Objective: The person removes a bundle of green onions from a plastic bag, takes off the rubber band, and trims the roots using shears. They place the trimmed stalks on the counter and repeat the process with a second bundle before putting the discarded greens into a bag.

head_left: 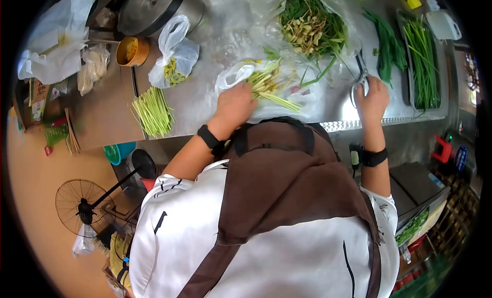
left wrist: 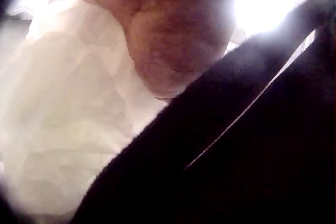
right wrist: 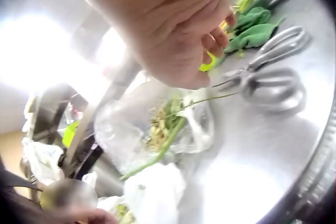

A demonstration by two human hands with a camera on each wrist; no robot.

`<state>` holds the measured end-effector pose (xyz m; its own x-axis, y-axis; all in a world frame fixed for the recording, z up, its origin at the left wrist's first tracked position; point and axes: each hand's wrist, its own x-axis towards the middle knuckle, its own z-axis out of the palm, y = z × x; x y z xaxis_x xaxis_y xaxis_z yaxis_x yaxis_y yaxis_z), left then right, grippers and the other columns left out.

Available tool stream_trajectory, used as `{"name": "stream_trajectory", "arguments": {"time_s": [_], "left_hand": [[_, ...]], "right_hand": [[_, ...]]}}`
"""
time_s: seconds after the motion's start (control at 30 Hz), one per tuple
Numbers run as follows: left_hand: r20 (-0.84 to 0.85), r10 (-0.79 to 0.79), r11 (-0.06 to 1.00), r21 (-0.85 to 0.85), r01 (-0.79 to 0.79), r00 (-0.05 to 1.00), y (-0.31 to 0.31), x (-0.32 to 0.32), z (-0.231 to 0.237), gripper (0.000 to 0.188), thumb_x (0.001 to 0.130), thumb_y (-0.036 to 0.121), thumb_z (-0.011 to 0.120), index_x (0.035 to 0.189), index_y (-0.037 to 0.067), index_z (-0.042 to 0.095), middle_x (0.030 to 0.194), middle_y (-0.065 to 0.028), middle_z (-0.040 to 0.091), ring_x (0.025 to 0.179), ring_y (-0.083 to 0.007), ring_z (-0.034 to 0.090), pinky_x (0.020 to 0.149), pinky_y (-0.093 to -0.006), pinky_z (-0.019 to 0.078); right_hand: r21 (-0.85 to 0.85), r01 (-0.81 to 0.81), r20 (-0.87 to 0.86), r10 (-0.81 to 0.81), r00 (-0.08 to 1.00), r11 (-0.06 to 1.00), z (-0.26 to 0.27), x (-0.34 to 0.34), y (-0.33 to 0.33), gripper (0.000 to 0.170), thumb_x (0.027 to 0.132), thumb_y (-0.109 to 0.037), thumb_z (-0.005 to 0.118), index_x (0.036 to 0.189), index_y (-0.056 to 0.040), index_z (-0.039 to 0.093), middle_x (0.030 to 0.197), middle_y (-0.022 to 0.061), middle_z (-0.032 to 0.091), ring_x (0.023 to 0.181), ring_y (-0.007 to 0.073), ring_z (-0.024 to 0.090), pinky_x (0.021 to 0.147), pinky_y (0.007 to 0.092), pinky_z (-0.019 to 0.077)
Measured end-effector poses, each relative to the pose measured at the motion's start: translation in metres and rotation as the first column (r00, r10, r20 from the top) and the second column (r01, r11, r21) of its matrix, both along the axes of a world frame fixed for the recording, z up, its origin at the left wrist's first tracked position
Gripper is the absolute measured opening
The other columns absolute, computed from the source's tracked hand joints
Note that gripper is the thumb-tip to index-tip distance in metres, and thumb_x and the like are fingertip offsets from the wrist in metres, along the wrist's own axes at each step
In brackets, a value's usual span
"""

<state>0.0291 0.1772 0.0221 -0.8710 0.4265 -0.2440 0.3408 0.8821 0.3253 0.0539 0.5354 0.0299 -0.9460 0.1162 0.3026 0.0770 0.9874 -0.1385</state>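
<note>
My left hand is at the near side of a white plastic bag, its fingers right beside a loose bunch of pale green cut stalks. Those fingers are mostly hidden; I cannot tell what they hold. The left wrist view has the hand dark against the pale bag. Over a pair of metal scissors hovers my right hand, fingers loosely bent. In the right wrist view the scissors lie on the steel counter beside that hand, their loops outside its fingers.
A clear bag of greens and roots lies at the back. Green leaves and a metal tray of long green stems are at right. Leftward are a stalk bundle, a tied bag, an orange tub and a large pot.
</note>
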Motion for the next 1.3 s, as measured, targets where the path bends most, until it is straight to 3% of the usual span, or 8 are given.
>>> {"name": "stream_trajectory", "arguments": {"time_s": [0.07,0.17,0.3,0.57,0.67,0.97,1.17,1.3], "left_hand": [[0.022,0.007,1.0,0.02,-0.007,1.0,-0.004,0.006,0.004,0.026,0.079,0.023,0.061,0.09,0.001,0.053,0.085,-0.0176,0.062,0.079,-0.0358,0.061,0.068,-0.044,0.0485],[0.13,0.002,1.0,-0.024,0.001,0.992,-0.008,0.012,0.003,0.022,0.081,0.022,0.058,0.087,0.001,0.053,0.079,-0.0177,0.063,0.072,-0.0371,0.061,0.065,-0.0459,0.0477],[0.096,0.074,0.996,-0.054,-0.07,0.993,-0.007,0.012,-0.006,0.031,0.077,0.023,0.064,0.092,0.0,0.05,0.077,-0.0177,0.063,0.07,-0.0373,0.061,0.065,-0.045,0.0487],[-0.075,0.087,0.996,0.037,-0.085,0.993,0.007,0.019,-0.012,0.057,0.064,0.029,0.075,0.105,-0.001,0.049,0.103,-0.0171,0.055,0.094,-0.0343,0.057,0.077,-0.0407,0.0487],[-0.135,0.112,0.993,0.036,-0.108,0.984,0.009,0.018,-0.018,0.058,0.063,0.032,0.075,0.104,-0.001,0.051,0.101,-0.0166,0.055,0.093,-0.0339,0.056,0.077,-0.0406,0.0481],[-0.134,-0.009,0.993,-0.117,-0.007,0.991,0.017,-0.008,-0.037,0.031,0.065,0.019,0.062,0.09,0.001,0.057,0.087,-0.0155,0.062,0.086,-0.0309,0.06,0.071,-0.0401,0.0472],[0.014,0.087,0.995,0.044,-0.088,0.996,-0.012,-0.018,-0.025,0.028,0.071,0.017,0.06,0.094,0.0,0.058,0.091,-0.0195,0.063,0.083,-0.0376,0.059,0.073,-0.0431,0.0467],[0.302,0.296,0.756,0.506,-0.416,0.906,-0.024,-0.009,-0.011,0.025,0.077,0.013,0.061,0.098,0.0,0.057,0.087,-0.01,0.063,0.081,-0.0259,0.061,0.077,-0.0363,0.0466]], "right_hand": [[-0.285,-0.212,-0.053,0.205,0.977,0.935,0.011,-0.002,-0.029,0.024,0.076,-0.008,0.065,0.099,-0.0026,0.062,0.085,0.0138,0.063,0.082,0.0309,0.059,0.073,0.039,0.0465],[-0.663,-0.38,0.064,0.554,0.83,0.645,0.021,-0.008,-0.087,0.022,0.077,-0.012,0.066,0.097,-0.004,0.062,0.084,0.0121,0.062,0.079,0.0295,0.06,0.071,0.0388,0.0473],[-0.53,-0.586,0.151,0.748,0.647,0.613,-0.005,-0.02,-0.147,0.018,0.078,-0.015,0.064,0.091,-0.0036,0.059,0.087,0.0113,0.062,0.078,0.0297,0.061,0.07,0.0397,0.0487],[-0.354,-0.573,0.42,0.673,0.609,0.739,-0.04,-0.015,-0.154,0.011,0.078,-0.011,0.053,0.087,-0.0053,0.057,0.084,0.016,0.062,0.076,0.0338,0.061,0.067,0.0434,0.0481],[-0.461,-0.345,0.354,0.527,0.773,0.817,-0.032,-0.012,-0.138,0.012,0.078,-0.013,0.053,0.085,-0.0034,0.054,0.079,0.0178,0.061,0.075,0.0375,0.059,0.067,0.0477,0.0466],[-0.515,-0.185,0.41,0.43,0.804,0.837,-0.034,-0.009,-0.131,0.015,0.081,-0.014,0.052,0.089,-0.0017,0.052,0.081,0.0219,0.061,0.078,0.0409,0.058,0.071,0.0494,0.0457],[-0.628,-0.021,0.418,0.36,0.834,0.778,-0.034,-0.008,-0.121,0.022,0.085,-0.015,0.052,0.104,-0.0026,0.049,0.085,0.0241,0.061,0.083,0.0412,0.059,0.072,0.0453,0.0463],[-0.716,0.056,0.426,0.372,0.825,0.695,-0.04,-0.009,-0.117,0.023,0.086,-0.015,0.051,0.105,-0.0014,0.047,0.083,0.0234,0.06,0.078,0.0408,0.058,0.071,0.0435,0.0459]]}}
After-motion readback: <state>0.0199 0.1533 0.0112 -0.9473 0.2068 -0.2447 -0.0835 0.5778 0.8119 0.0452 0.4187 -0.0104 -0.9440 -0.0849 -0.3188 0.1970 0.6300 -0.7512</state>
